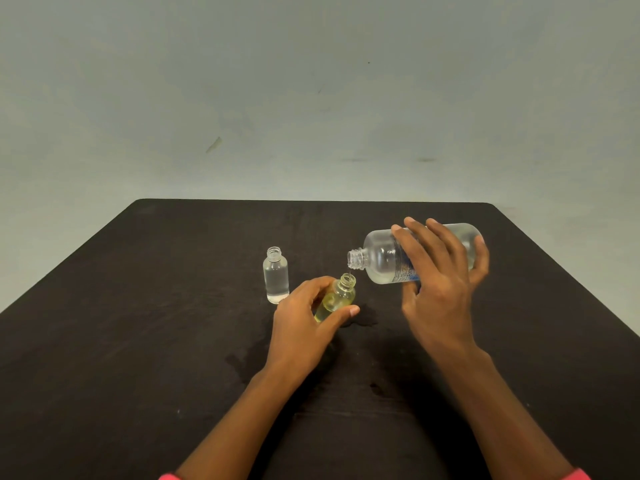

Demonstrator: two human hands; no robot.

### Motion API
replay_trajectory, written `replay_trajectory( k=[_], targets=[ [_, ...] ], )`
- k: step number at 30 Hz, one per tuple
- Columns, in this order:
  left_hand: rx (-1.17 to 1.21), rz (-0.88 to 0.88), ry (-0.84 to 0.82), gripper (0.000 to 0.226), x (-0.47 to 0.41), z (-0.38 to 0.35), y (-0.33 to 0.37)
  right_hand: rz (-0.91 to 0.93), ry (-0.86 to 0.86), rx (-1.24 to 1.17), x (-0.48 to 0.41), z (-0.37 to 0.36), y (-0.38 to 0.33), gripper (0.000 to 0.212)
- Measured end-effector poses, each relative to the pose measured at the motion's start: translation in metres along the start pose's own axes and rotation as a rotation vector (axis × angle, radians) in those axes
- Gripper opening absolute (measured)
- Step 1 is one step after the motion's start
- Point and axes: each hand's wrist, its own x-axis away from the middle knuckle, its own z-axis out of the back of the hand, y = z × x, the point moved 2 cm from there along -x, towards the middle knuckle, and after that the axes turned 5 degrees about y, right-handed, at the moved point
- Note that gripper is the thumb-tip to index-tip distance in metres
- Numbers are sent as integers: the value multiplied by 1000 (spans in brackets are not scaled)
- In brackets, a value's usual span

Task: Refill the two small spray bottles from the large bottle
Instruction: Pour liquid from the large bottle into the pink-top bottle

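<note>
Three bottles are shared between the dark counter (pixel 173 306) and the hands, and wet patches (pixel 367 318) can be seen on its surface near the pouring spot.

The large bottle (pixel 381 258) is held above the counter, tipped almost level with its open neck pointing left. It is wrapped from above by the right hand (pixel 440 289), fingers spread over the label and thumb underneath. It is judged to be clear, fairly stiff plastic, partly full, so its weight will shift as the liquid slides. A grip around the mid-body is thought best, since the smooth wall may be slippery if wetted.

The clear small bottle (pixel 276 275) is left standing upright and uncapped, apart from both hands, to the left. It looks well filled and is judged light and easily toppled.

The tinted small bottle (pixel 341 296) is gripped around its lower body by the left hand (pixel 301 327), fingers and thumb curled round it, and is tilted so its mouth lies just under the large neck. Whether its base touches the counter cannot be told. A thin stream (pixel 351 271) is seen between the two mouths. The narrow opening is judged unforgiving, so a steady hold is called for.
</note>
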Motion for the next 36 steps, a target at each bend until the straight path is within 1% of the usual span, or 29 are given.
replay_trajectory(
  k=[36],
  targets=[
    [-9, -10, 3, 33, 0, 1, 2, 2, 14, 7, -1, 0, 0, 80]
  ],
)
